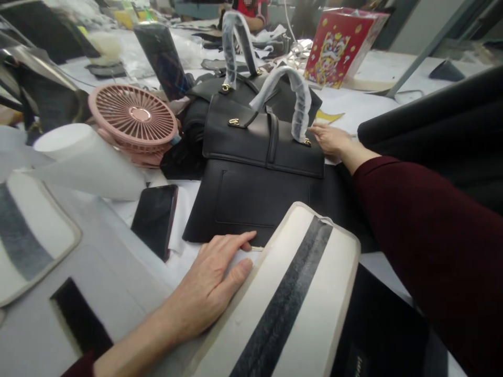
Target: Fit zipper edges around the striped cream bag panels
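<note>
A black leather handbag [259, 173] lies flat on the white table, its two handles [301, 102] wrapped in white foam and standing up. My left hand [212, 285] rests flat, fingers stretched out, at the bag's near bottom edge, beside a white padded board with a black stripe [291, 298]. My right hand [332, 140] reaches across in a dark red sleeve and touches the bag's far right corner, close to the gold handle fitting. Its fingers look loosely extended and partly hidden behind the bag.
A black phone [155, 219] lies left of the bag. A pink desk fan [133, 119] and a white roll [84, 157] sit further left. Behind stand more black bags, a red printed box [340, 44], and another person's arm at the far table edge.
</note>
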{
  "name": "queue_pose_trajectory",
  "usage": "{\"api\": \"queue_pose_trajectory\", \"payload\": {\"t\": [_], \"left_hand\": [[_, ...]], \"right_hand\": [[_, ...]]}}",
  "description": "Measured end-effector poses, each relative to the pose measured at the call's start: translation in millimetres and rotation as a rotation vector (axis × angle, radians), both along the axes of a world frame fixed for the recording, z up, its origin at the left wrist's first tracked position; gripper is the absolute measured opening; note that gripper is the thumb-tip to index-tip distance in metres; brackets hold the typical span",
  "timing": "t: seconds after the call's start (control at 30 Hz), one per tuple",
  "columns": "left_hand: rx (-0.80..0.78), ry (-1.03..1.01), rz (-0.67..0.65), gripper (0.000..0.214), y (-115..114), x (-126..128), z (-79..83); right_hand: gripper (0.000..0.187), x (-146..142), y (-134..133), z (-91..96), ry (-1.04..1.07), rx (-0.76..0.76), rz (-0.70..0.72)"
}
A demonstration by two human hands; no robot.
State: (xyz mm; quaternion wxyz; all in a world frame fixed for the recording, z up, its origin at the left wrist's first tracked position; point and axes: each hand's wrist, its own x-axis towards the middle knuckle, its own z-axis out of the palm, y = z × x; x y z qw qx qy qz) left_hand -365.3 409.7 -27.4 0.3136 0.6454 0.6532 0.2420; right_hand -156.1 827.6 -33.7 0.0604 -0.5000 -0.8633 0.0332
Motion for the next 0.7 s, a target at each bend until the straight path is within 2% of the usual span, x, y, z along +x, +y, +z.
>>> {"api": "queue_pose_trajectory", "payload": {"t": [0.07, 0.13, 0.23, 0.4, 0.57, 0.7], "left_hand": [[0.008, 0.013, 0.003, 0.043, -0.1, 0.3, -2.0], [0.015, 0.024, 0.002, 0.043, -0.6, 0.3, -2.9], [0.016, 0.026, -0.011, 0.044, -1.5, -0.2, -2.2], [0.012, 0.026, -0.043, 0.045, -0.1, -0.5, -0.2], [0.035, 0.05, -0.05, 0.047, -0.4, 0.5, 1.0], [0.064, 0.038, -0.064, 0.048, -1.2, 1.1, 2.1]], "right_hand": [[0.045, 7.5, -1.6, 2.4, -0.024, 0.053, -0.043], [0.061, 19.6, -8.2, 5.6, -0.018, 0.111, -0.157], [0.069, 37.1, -21.9, 6.9, 0.016, 0.181, -0.327], [0.069, 41.0, -39.9, 9.9, -0.034, -0.01, -0.443], [0.1, 29.8, -62.8, 28.6, -0.031, -0.091, -0.572], [0.099, 17.5, -77.5, 40.0, -0.024, -0.199, -0.613]]}}
